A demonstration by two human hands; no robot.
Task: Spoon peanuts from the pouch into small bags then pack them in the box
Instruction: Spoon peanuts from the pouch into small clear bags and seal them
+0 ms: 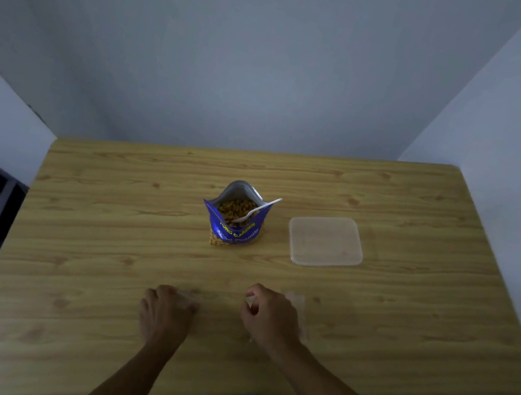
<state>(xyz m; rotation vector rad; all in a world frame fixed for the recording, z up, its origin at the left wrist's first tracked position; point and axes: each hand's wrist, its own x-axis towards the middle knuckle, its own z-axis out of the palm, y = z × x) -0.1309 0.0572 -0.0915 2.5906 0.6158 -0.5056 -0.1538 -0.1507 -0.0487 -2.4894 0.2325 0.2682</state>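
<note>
Fingers (250, 304) of the right hand (269, 319) are curled in and seem to pinch the edge of a small bag (297, 305), clear film lying flat on the counter (88, 236). The left hand (166, 313) rests knuckles-up close by, and I cannot tell whether it grips anything. Both hands are probably there to open the thin film, while further back the pouch (234, 227) stands open with the spoon (258, 209) propped in the peanuts (232, 210), handle out for the taking, and the box (326, 242) waits to its right.
</note>
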